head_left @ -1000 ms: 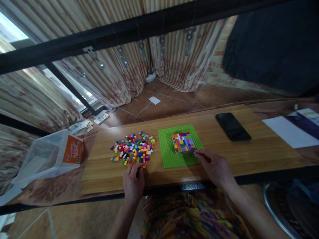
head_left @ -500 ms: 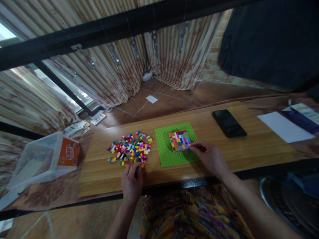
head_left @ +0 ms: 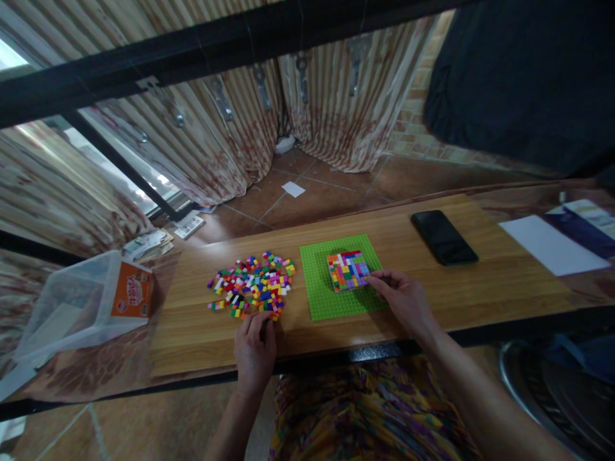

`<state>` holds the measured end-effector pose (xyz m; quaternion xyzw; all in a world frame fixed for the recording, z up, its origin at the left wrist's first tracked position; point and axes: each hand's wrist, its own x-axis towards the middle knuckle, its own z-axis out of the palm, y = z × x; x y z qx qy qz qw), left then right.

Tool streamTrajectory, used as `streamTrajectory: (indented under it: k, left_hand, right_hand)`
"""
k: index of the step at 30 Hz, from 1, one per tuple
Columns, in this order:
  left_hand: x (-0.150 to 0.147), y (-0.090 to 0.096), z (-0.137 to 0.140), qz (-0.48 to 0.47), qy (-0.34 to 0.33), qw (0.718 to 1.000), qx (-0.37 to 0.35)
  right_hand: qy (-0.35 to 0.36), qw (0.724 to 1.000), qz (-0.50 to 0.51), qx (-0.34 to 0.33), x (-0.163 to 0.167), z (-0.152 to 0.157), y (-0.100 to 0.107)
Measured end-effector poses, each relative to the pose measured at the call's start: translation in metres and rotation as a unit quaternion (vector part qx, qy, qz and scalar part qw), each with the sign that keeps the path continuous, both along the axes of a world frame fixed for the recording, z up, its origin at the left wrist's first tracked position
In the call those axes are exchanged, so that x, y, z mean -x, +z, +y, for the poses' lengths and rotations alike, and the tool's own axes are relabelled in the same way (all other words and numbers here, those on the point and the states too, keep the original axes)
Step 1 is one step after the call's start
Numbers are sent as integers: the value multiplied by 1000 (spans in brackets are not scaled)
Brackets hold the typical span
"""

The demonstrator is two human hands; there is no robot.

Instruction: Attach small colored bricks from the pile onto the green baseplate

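A green studded baseplate (head_left: 317, 298) lies on the wooden board, bearing a flat square block of many-coloured toy bricks (head_left: 348, 270). At this block's right side is my right hand (head_left: 406, 299), thumb and forefinger pinched together against its near right corner. Whatever sits between those fingertips is too small to make out. Left of the baseplate spreads a loose pile of small coloured bricks (head_left: 254, 282). My left hand (head_left: 255, 346) rests at the pile's near edge with curled fingers, their tips by an orange and yellow brick. Its grasp is hidden.
A black phone (head_left: 444, 237) lies on the board's right part, with white paper (head_left: 552, 244) beyond it. To the left stands a clear plastic bin (head_left: 72, 307) with an orange label. A dark bar (head_left: 230, 48) crosses above the far side.
Both hands stay nearly in place. A yellow spot seen at my right fingertips earlier no longer shows there. The whole view has shifted very slightly.
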<state>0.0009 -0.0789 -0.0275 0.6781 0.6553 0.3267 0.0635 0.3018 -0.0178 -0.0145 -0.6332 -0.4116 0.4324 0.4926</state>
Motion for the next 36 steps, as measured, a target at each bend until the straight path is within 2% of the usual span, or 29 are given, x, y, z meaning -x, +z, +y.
streamTrajectory:
  k: [15, 22, 27, 32, 36]
  left_hand:
    - [3, -3, -1, -23, 13, 1000, 2]
    - [-9, 7, -4, -95, 34, 995, 19]
    - [-36, 18, 5, -191, 0, 980, 52]
    - [-66, 20, 18, -325, -38, 938, 115]
    - [-78, 22, 25, -354, -54, 926, 122]
  right_hand:
    - [6, 997, 61, 44, 1, 4, 6]
    - [-34, 993, 115, 0, -9, -7, 3]
    - [-51, 998, 43, -12, -15, -12, 8]
    - [-59, 997, -45, -17, -22, -14, 7]
    - [-47, 994, -95, -25, -24, -18, -1]
